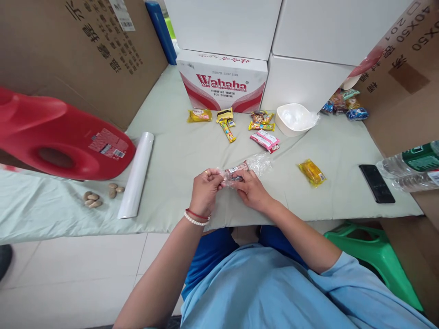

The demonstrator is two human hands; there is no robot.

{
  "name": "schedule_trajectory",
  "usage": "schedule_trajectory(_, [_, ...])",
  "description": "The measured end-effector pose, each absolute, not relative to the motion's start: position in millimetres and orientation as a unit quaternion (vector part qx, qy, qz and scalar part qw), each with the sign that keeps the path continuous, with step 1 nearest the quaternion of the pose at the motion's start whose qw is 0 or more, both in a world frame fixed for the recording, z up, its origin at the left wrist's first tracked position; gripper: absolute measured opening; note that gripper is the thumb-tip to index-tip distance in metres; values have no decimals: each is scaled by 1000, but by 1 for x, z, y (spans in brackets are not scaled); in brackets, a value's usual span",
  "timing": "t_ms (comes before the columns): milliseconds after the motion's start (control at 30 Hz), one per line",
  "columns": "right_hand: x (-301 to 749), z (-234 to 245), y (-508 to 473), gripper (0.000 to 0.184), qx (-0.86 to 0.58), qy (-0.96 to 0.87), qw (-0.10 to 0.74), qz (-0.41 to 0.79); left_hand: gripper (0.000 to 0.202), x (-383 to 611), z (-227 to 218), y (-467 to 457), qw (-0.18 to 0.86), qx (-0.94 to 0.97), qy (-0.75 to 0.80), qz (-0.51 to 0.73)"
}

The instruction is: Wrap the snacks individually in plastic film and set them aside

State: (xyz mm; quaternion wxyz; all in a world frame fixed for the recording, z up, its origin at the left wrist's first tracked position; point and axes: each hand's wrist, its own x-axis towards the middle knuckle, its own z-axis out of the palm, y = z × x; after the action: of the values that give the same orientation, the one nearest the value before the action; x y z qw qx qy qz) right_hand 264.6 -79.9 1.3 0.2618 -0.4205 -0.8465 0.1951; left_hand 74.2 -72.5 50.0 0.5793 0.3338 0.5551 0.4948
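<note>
White roll [136, 176]: laid at left of table [171, 192], presumably out of the way. Left hand [208, 182]: fingertips pinched together on gathered end of clear wrap [261, 164], apparently for tension. Packaged snack [239, 167]: inside wrap, between hands, near table's front middle. Right hand [253, 188]: clamped on snack through wrap, seemingly for steadiness. Yellow packet [311, 172]: well apart, rightward.

Water box: on the white and red box [222, 82] stands "Wahaha®" in big red letters, and below it "PURIFIED WATER FOR DRINKING"; a line of small numbers above is not clear.
Left carton: the brown carton [85, 59] carries, turned over, the dark characters 温馨提示.
Right carton: on this cardboard [408, 109] one can read "40X50", also a second "0X50" and "201", near Chinese characters.
Red jug: the label of this jug [78, 132] has a barcode; its words are too small.
</note>
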Motion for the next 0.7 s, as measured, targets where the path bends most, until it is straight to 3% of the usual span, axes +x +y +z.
schedule_trajectory(200, [266,-13,-95,44,-382,-841,318,215,26,105,44,-58,618,371,529,449])
schedule_trajectory(300, [272,-16,-101,41,-379,-826,337,246,26,115,33,-53,547,455,560,424])
schedule_trajectory(567, [279,-13,-108,33,-362,-782,387,329,52,125,30,-53,292,632,630,343])
schedule_trajectory(633, [279,-12,-109,29,-391,-743,421,344,59,119,26,-46,261,631,644,346])
schedule_trajectory(700, [281,-10,-106,28,-437,-682,451,375,52,111,20,-37,288,632,638,333])
